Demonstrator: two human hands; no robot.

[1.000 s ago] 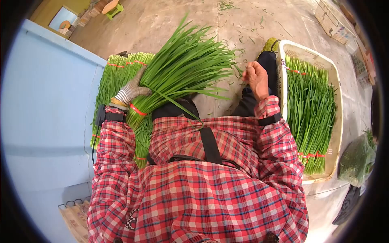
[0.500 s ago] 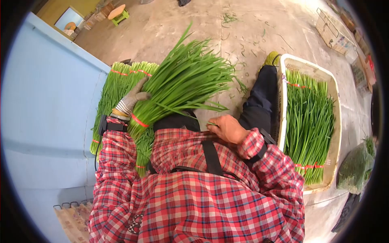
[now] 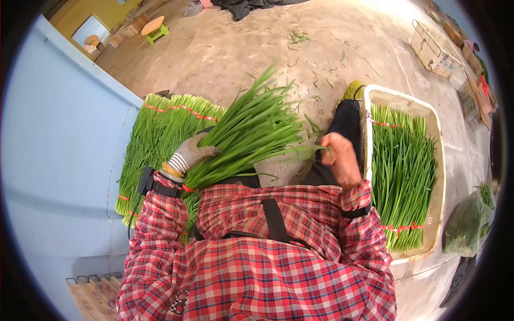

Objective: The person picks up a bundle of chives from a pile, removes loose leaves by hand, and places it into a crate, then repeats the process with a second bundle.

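My left hand, in a striped grey work glove, is closed around the lower part of a bundle of green chives. A red tie binds the stem end near my wrist, and the leaf tips fan out to the upper right. My bare right hand is raised between the bundle and the crate, its fingers pinched together and a little blurred. A thin chive leaf stretches from the bundle to those fingers. Beyond my left hand lie stacked chive bundles with red ties.
A white plastic crate holding tied chives stands at my right, against my leg. A blue wall borders the left. Loose leaves litter the floor. A clear bag of greens sits far right; a small stool stands at the back.
My right hand has moved up and to the right, away from the bundle. The bundle has tilted lower toward the right, with my left hand still around it. The camera view has shifted slightly.
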